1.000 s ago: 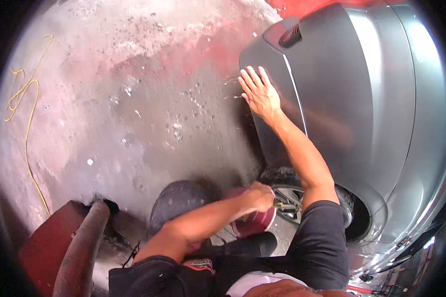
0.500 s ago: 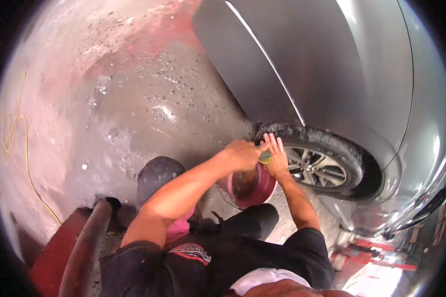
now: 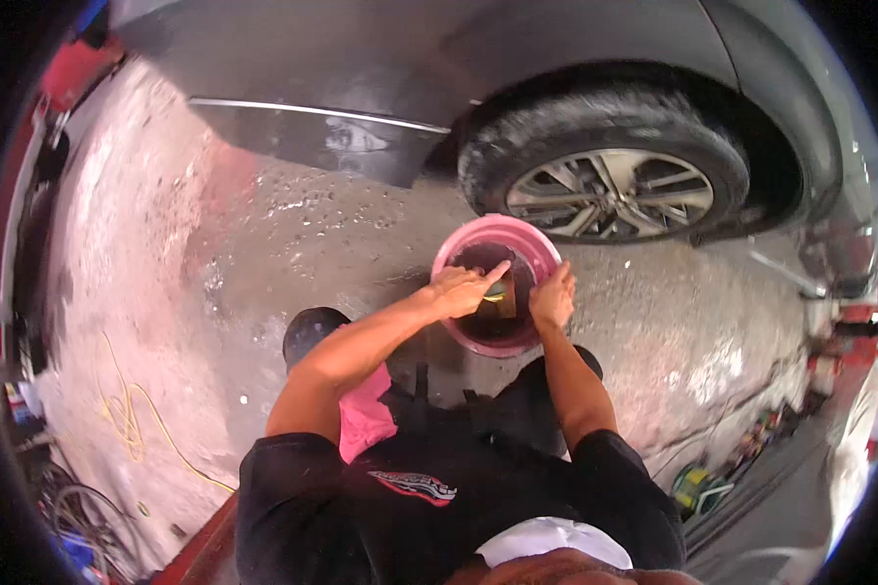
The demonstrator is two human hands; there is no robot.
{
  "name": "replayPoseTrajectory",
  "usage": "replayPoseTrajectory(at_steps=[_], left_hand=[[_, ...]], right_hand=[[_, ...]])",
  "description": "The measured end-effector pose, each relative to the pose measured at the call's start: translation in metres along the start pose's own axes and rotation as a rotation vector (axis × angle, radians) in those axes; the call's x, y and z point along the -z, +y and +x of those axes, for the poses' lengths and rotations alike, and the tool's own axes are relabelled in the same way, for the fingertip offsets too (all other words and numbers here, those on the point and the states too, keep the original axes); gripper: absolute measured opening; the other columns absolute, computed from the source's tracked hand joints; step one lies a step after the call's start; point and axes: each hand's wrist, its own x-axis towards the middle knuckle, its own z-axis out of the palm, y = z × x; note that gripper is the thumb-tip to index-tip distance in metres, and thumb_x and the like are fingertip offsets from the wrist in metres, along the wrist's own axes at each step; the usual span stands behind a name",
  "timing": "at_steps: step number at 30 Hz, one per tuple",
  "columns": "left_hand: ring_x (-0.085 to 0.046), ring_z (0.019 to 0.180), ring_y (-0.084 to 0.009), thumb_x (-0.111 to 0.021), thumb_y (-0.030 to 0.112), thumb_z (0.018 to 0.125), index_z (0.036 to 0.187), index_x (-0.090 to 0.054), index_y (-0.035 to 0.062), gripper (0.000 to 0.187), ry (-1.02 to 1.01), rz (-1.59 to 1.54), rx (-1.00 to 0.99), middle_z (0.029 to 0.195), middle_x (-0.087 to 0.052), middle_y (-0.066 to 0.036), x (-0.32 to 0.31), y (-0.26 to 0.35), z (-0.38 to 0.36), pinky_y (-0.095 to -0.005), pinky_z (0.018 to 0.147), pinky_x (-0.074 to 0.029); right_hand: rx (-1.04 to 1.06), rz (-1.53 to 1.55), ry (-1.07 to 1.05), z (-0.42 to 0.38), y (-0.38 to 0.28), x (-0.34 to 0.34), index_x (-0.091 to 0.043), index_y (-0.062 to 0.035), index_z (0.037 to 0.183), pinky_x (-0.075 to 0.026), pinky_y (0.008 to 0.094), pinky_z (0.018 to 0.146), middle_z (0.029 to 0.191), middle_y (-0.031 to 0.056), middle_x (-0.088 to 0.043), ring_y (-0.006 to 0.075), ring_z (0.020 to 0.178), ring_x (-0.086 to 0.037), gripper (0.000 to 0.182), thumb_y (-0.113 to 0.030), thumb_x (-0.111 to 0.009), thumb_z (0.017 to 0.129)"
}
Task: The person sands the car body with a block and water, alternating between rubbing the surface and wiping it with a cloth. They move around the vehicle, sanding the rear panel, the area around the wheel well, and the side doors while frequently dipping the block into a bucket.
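A pink bucket [image 3: 495, 225] with dark liquid inside stands in front of me, close below the car wheel [image 3: 612, 195]. My left hand [image 3: 463, 292] reaches over its left side, index finger stretched out and the other fingers curled. Under those fingers shows a small yellow-green thing [image 3: 497, 293], seemingly a sponge or pad, partly hidden by the hand. On the bucket's right rim, my right hand [image 3: 553, 296] is closed with its fingers along the edge. The tyre [image 3: 517, 146] has whitish smears on its sidewall.
A grey car body [image 3: 361, 58] spans the top of the view. The concrete floor [image 3: 293, 214] looks wet. A yellow hose or cord [image 3: 166, 439] lies at left, near a bicycle wheel [image 3: 93, 526]. A pink cloth [image 3: 366, 414] hangs by my left thigh.
My hands were together by the tyre's edge, above the bucket. Now they are apart, the left over the bucket's inside and the right at its rim. The view has turned.
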Motion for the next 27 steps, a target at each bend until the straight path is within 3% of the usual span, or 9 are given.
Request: replayPoseTrajectory(at_steps=[5,8,9,12,15,18,21,25,27], left_hand=[[-0.065,0.096,-0.0404,-0.05,0.012,0.087,0.137,-0.048,0.0156,0.05,-0.292,0.099,0.041,0.123,-0.059,-0.022,-0.03,-0.002,0.038,-0.0508,0.081,-0.052],[-0.064,0.094,-0.0436,-0.049,0.013,0.088,0.132,-0.052,0.0095,0.044,-0.035,0.022,0.025,0.111,-0.064,-0.022,-0.056,0.001,0.021,-0.0523,0.083,-0.051],[-0.064,0.096,-0.0437,-0.05,0.012,0.088,0.134,-0.048,0.008,0.046,-0.199,0.045,0.068,0.116,-0.063,-0.023,-0.04,0.014,0.026,-0.0529,0.085,-0.05],[-0.062,0.104,-0.0442,-0.063,0.017,0.084,0.143,-0.033,0.0069,0.067,-0.413,0.211,0.138,0.122,-0.058,-0.026,-0.068,0.003,0.036,-0.0531,0.089,-0.05],[-0.045,0.128,-0.0471,-0.073,0.035,0.076,0.147,-0.028,0.0042,0.09,-0.628,0.163,0.208,0.149,-0.03,-0.03,-0.078,0.003,0.056,-0.0543,0.104,-0.041],[-0.01,0.144,-0.0469,-0.074,0.038,0.073,0.143,-0.036,0.0008,0.087,-0.517,0.223,-0.352,0.156,-0.013,-0.027,-0.2,-0.098,0.055,-0.0502,0.118,-0.019],[-0.048,0.126,-0.0443,-0.074,0.032,0.073,0.136,-0.046,0.0021,0.075,-0.403,-0.75,0.176,0.136,-0.049,-0.028,-0.215,-0.101,0.049,-0.0492,0.1,-0.045],[-0.045,0.129,-0.0405,-0.069,0.045,0.079,0.139,-0.043,0.0042,0.078,-0.669,-0.408,0.166,0.14,-0.049,-0.02,-0.16,-0.065,0.078,-0.0467,0.111,-0.033],[-0.066,0.102,-0.0303,-0.072,0.03,0.076,0.124,-0.059,0.0024,0.057,-0.3,-0.036,0.174,0.116,-0.064,-0.021,-0.174,-0.071,0.083,-0.0386,0.087,-0.053]], right_hand=[[-0.111,0.053,-0.008,0.005,-0.01,-0.001,-0.033,-0.0041,0.143,-0.052,0.0469,0.088,0.127,0.0214,-0.05,0.039,0.117,-0.053,0.072,-0.027,-0.067,0.083],[-0.08,0.04,0.083,-0.021,-0.02,0.03,-0.034,-0.0017,0.143,-0.049,0.0491,0.091,0.125,0.022,-0.052,0.038,0.119,-0.052,0.094,-0.06,-0.067,0.077],[-0.081,0.019,0.115,-0.011,-0.006,-0.004,-0.031,-0.0008,0.146,-0.046,0.0513,0.095,0.128,0.0238,-0.05,0.0383,0.12,-0.05,0.105,-0.068,-0.065,0.073],[-0.087,0.043,0.209,-0.014,-0.006,-0.007,-0.037,-0.0018,0.141,-0.05,0.0459,0.089,0.114,0.0167,-0.055,0.034,0.111,-0.055,0.088,-0.049,-0.07,0.075],[-0.069,0.07,0.21,-0.01,-0.001,0.0,-0.039,-0.0018,0.139,-0.051,0.0443,0.086,0.109,0.0152,-0.055,0.0327,0.107,-0.056,0.079,-0.036,-0.069,0.075],[-0.068,0.121,0.194,-0.015,-0.01,0.024,-0.041,-0.0014,0.138,-0.051,0.0441,0.085,0.108,0.015,-0.055,0.032,0.105,-0.057,0.071,-0.028,-0.066,0.076],[-0.081,0.136,0.181,-0.014,-0.008,0.02,-0.042,-0.0012,0.136,-0.051,0.0449,0.085,0.109,0.0152,-0.055,0.0316,0.105,-0.057,0.067,-0.024,-0.064,0.078],[-0.074,0.152,0.203,-0.014,-0.008,0.015,-0.042,-0.0014,0.136,-0.051,0.0452,0.085,0.108,0.0153,-0.056,0.0314,0.105,-0.057,0.066,-0.028,-0.064,0.079],[-0.064,0.139,0.205,-0.013,-0.007,0.012,-0.042,-0.0016,0.136,-0.051,0.0451,0.085,0.108,0.0153,-0.056,0.0314,0.105,-0.058,0.066,-0.028,-0.063,0.08]])
